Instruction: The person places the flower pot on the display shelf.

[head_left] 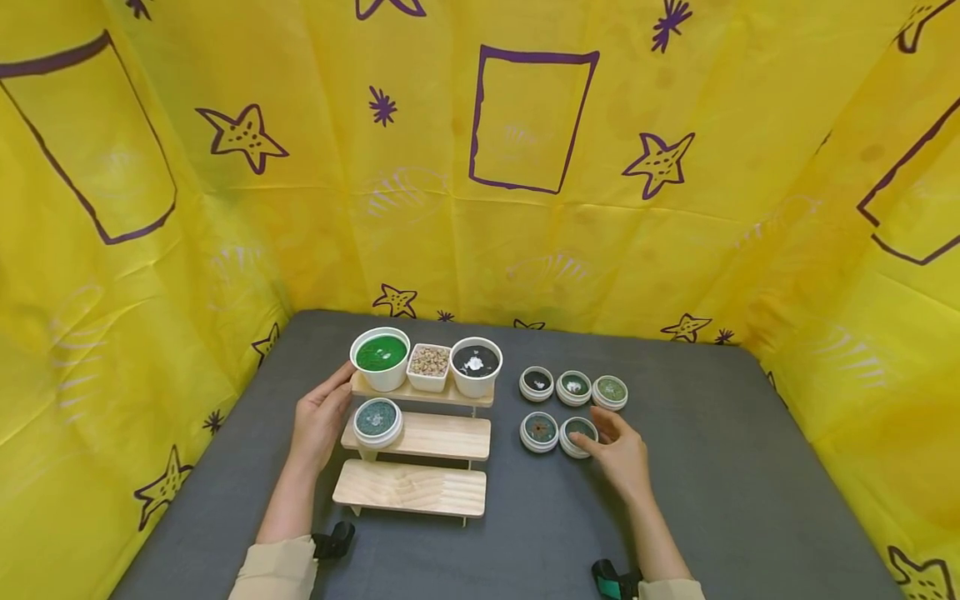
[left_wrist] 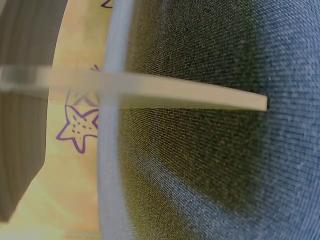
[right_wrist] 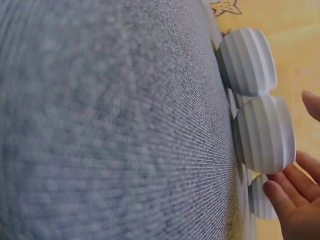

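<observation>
In the head view my left hand [head_left: 321,417] rests at the left end of a three-tier wooden stand [head_left: 442,435], fingertips beside a white cup [head_left: 385,381] of green contents. My right hand [head_left: 624,457] reaches over a small white ribbed pot [head_left: 579,450], front right in a group of several. Its thumb overlaps the pot's top in the head view. Close up in the right wrist view, fingertips meet that pot's [right_wrist: 267,135] rim, with the thumb [right_wrist: 311,105] apart from it. The left wrist view shows the stand's parts, without the hand.
The top tier also bears a square cup [head_left: 428,380] of speckled bits and a round cup [head_left: 476,382] with dark contents. A ribbed pot [head_left: 377,435] stands at the middle tier's left. Yellow patterned cloth [head_left: 525,250] encloses the grey table [head_left: 540,517].
</observation>
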Demonstrator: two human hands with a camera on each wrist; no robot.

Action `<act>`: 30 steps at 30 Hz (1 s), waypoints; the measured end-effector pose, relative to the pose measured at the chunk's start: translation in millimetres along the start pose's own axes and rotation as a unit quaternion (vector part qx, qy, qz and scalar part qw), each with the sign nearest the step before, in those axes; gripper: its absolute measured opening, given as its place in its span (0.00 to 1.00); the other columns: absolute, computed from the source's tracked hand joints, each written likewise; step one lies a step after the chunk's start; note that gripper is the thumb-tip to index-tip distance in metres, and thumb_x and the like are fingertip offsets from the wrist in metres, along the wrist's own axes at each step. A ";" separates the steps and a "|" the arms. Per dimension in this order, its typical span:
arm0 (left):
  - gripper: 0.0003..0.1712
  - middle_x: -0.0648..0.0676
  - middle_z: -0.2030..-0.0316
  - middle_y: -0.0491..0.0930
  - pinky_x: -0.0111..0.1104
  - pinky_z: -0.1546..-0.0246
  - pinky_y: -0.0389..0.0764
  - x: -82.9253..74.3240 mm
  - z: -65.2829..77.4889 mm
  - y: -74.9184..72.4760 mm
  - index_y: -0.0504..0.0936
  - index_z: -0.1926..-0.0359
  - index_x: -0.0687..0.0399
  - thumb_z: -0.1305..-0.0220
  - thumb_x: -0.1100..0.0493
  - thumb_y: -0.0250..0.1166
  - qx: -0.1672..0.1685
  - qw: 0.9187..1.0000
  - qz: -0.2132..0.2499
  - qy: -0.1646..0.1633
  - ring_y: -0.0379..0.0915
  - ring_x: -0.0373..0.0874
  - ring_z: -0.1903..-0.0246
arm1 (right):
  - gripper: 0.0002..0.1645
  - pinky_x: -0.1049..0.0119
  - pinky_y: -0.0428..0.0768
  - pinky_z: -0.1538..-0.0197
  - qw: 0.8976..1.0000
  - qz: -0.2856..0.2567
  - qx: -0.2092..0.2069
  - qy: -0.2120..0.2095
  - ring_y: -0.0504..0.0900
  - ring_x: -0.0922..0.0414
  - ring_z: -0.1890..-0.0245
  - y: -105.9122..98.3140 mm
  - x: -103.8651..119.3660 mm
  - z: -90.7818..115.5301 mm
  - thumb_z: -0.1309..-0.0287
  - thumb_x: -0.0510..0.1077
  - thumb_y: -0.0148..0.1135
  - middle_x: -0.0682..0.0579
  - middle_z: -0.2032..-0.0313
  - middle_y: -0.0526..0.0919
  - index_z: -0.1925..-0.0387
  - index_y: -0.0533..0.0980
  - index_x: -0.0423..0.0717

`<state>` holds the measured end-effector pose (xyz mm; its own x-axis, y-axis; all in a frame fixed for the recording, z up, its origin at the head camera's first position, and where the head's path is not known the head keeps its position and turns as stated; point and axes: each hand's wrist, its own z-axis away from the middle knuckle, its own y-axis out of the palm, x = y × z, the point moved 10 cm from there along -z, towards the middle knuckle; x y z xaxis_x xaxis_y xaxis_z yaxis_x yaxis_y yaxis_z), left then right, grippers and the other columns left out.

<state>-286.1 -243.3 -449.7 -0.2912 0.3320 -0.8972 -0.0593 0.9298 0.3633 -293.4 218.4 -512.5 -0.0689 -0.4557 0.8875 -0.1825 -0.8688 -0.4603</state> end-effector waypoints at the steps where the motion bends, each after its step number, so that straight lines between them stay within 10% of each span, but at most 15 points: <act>1: 0.21 0.35 0.51 0.84 0.16 0.44 0.76 -0.4 0.1 -0.2 0.81 0.43 0.51 0.29 0.71 0.51 0.000 1.000 0.002 0.000 0.77 0.24 0.46 | 0.36 0.54 0.78 0.35 1.000 0.006 0.005 0.000 0.80 0.46 0.39 1.0 -0.4 0.3 0.53 0.46 0.78 0.43 0.41 0.81 0.41 0.76 0.42; 30: 0.20 0.34 0.50 0.83 0.15 0.43 0.75 0.6 0.3 -1.2 0.82 0.45 0.47 0.28 0.70 0.51 -0.004 1.000 -0.012 -0.007 0.75 0.22 0.45 | 0.41 0.79 0.79 0.55 0.999 0.029 0.043 0.011 0.84 0.48 0.48 6.9 -14.8 -1.2 0.61 0.48 0.82 0.39 0.48 0.85 0.42 0.78 0.42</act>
<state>-285.9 -244.1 -450.7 -0.2758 0.3116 -0.9093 -0.0732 0.9364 0.3431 -294.8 219.4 -528.9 -0.0981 -0.5026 0.8589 -0.0931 -0.8547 -0.5107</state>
